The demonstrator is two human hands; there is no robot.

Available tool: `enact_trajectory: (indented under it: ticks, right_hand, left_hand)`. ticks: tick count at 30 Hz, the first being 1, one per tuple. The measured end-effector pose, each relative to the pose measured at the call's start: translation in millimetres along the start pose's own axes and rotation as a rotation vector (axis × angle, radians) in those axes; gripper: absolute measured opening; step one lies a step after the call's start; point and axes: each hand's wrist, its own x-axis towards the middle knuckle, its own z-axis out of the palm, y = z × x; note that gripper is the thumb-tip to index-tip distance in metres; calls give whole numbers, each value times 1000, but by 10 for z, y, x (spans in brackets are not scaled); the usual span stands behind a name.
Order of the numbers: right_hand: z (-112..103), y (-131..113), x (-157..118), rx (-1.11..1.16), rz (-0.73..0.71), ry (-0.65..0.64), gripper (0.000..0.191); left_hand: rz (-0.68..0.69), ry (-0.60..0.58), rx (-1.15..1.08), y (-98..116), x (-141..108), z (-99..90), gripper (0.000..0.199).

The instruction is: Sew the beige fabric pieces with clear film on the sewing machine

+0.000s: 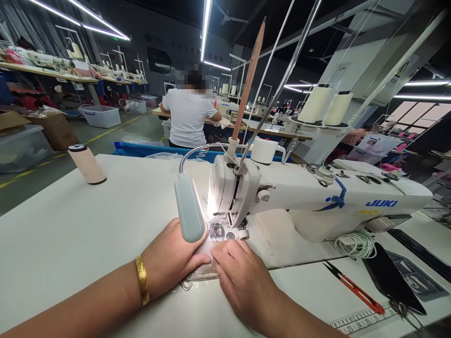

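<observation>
My left hand (172, 253), a gold bangle on its wrist, lies at the left of the needle area of a white JUKI sewing machine (282, 188). Its thumb is stretched out, while a grey lamp head (190, 209) hides part of the fingers. My right hand (243, 281) is closed, with thumb and curled fingers pinching the edge of a small tan piece of material (220, 245) in front of the presser foot. Most of that piece is covered by my hands. The lamp lights the metal needle plate (217, 231) just beyond my fingertips.
A thread cone (88, 164) stands on the white table (70, 234) at left. Red-handled thread snips (355, 286), a ruler (369, 321), a black phone-like slab (394, 277) and coiled cord (355, 245) lie at right. A mug (263, 151) stands behind the machine head; a person (188, 115) sits ahead.
</observation>
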Motion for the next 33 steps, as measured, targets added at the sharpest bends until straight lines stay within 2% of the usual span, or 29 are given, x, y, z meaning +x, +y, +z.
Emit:
enact_trajectory:
  ticks: [4,19,29,33]
  right_hand:
    - [11,-13,8,-27,19,-40,25]
    - [38,-15,1,-66,-17,56,24]
    - [57,18,-21,-79,-50,68,28]
    - [63,30,-8,-86,-46,51,27]
  left_hand:
    - [22,45,-33,-58,-11,38,41]
    - [33,111,8,-37,-64,103,24]
    - [47,72,23,-95,-64,154,25]
    - [56,78,55,-63,-39,98,21]
